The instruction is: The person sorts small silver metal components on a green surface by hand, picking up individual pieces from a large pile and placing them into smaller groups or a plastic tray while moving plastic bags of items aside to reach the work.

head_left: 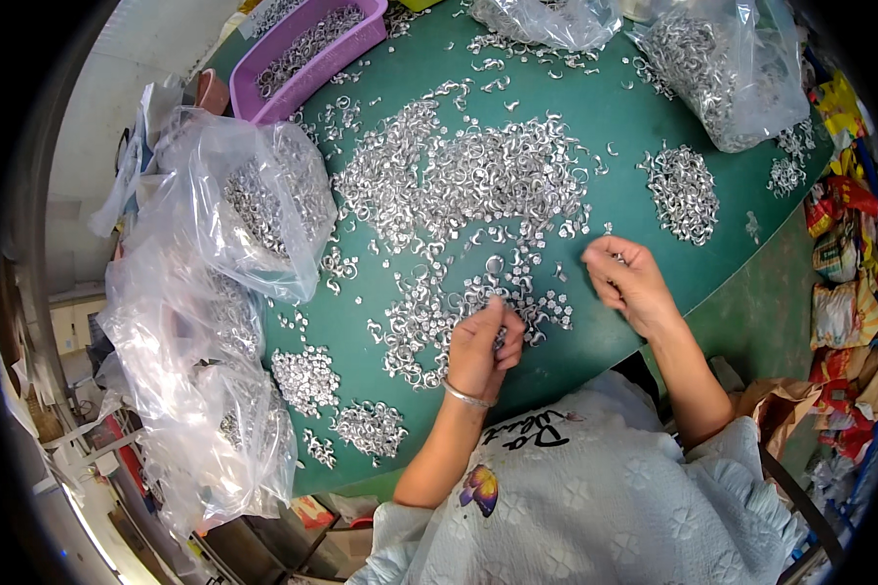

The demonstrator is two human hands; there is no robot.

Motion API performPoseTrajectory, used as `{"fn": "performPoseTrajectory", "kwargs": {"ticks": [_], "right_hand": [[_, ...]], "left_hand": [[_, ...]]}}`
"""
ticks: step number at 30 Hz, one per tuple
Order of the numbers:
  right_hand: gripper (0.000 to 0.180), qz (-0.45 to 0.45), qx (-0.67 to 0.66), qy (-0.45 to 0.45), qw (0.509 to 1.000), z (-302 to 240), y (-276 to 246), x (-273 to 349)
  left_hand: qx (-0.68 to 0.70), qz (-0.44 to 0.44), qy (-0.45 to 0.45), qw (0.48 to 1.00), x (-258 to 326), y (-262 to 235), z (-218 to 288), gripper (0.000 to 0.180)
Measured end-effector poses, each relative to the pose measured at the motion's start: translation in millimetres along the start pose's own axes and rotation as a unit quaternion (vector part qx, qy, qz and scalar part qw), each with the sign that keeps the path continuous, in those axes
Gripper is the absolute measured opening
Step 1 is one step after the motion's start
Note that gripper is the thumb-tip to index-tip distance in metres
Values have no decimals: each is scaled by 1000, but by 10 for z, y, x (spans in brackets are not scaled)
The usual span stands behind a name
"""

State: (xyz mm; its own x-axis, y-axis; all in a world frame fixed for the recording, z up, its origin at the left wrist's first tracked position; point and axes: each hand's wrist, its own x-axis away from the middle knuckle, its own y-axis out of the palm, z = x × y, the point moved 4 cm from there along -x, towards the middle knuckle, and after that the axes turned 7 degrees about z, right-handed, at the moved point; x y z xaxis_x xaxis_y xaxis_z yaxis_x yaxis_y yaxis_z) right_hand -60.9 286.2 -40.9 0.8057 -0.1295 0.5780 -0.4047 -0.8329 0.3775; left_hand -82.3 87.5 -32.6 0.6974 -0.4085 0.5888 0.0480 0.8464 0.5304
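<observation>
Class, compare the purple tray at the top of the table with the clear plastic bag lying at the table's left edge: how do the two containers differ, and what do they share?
The purple tray is rigid, rectangular and opaque; the clear plastic bag is soft, crumpled and see-through. The tray is open at the top, so its contents lie uncovered; the bag wraps around its contents. The tray sits at the far edge of the green table; the bag lies at the left edge. Both hold small silvery metal pieces.

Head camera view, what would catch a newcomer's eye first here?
First, the big heap of small silver metal rings spread across the middle of the green table. Next, the clear plastic bags of rings along its left edge. Both hands, left hand and right hand, work at the heap's near edge.
</observation>
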Motion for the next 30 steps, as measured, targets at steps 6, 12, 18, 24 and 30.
{"fn": "performPoseTrajectory", "kwargs": {"ticks": [6,12,18,24,30], "right_hand": [[14,115,519,-328,781,-64,300,-47],[11,19,303,-213,929,-130,384,47],[9,-151,50,85,984,116,487,241],[11,-89,259,-164,948,10,654,374],[11,129,456,-364,802,-162,479,-12]], "left_hand": [[-84,52,1,995,3,60,36,27],[2,25,-77,997,6,-10,-24,27],[-22,-27,-134,990,15,96,-110,35],[38,37,-147,988,27,90,-188,34],[60,-39,-121,990,44,5,-140,28]]}}
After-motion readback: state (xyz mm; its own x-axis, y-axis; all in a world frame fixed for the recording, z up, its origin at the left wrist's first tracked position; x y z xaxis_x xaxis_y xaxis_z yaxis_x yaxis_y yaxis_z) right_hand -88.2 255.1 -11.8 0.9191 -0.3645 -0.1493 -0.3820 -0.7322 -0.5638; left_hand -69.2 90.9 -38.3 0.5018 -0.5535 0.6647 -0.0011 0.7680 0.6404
